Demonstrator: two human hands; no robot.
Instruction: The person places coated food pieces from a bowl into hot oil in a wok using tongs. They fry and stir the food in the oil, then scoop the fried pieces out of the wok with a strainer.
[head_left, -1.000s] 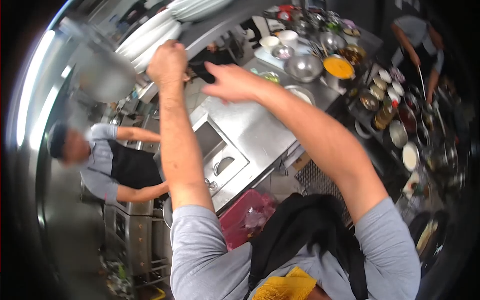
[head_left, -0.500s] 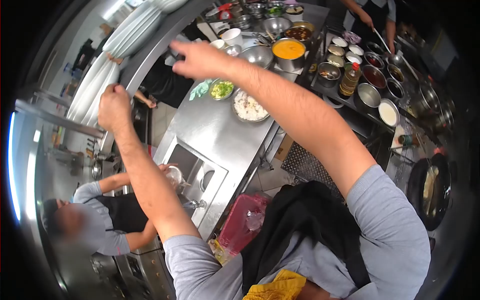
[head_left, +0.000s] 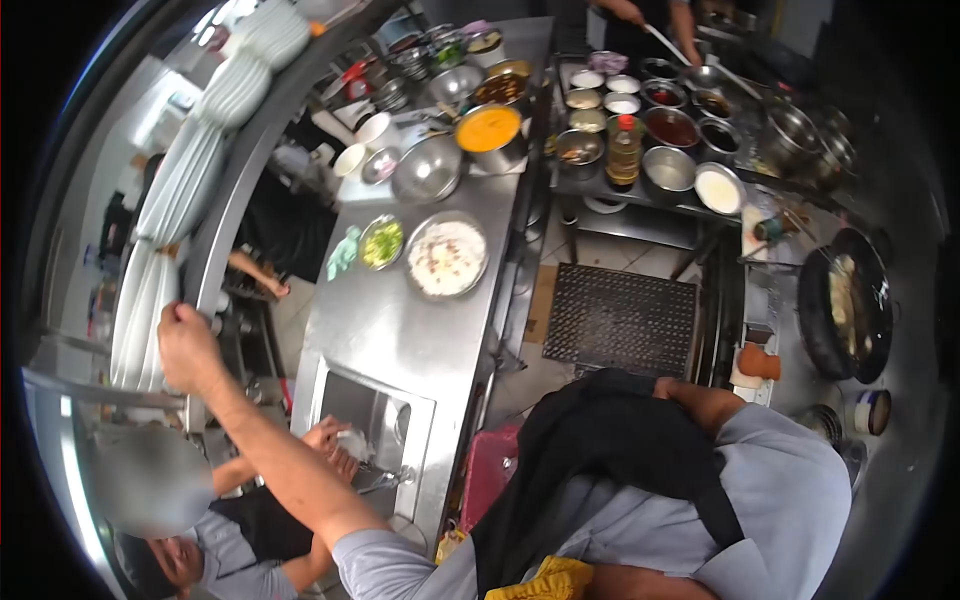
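As seen from the head camera, at the left of the frame: the left hand (head_left: 188,350), curled into a narrow fist beside the nearest stack of white plates (head_left: 142,315). Overlaps the stack's right edge in the frame; cannot tell touching from merely near. Shows nothing held in the curled grip. Right of centre, just a bent right arm (head_left: 708,402), passing behind the black apron (head_left: 610,440); cannot tell the grip of the right hand, out of sight there. At lower left, beyond the left forearm, a co-worker's hands (head_left: 328,440) over the sink (head_left: 428,425).

Judging by looks, probably stiff, smooth and rather slippery ware, brittle at the rim, light singly but heavy stacked. Best to take hold under the rim, thumb on top, or by both ends for several. Sits at far left, just beyond the metal shelf edge (head_left: 245,178). Runs lengthwise on a steep slant, upper right to lower left, with rims nested closely along that axis.
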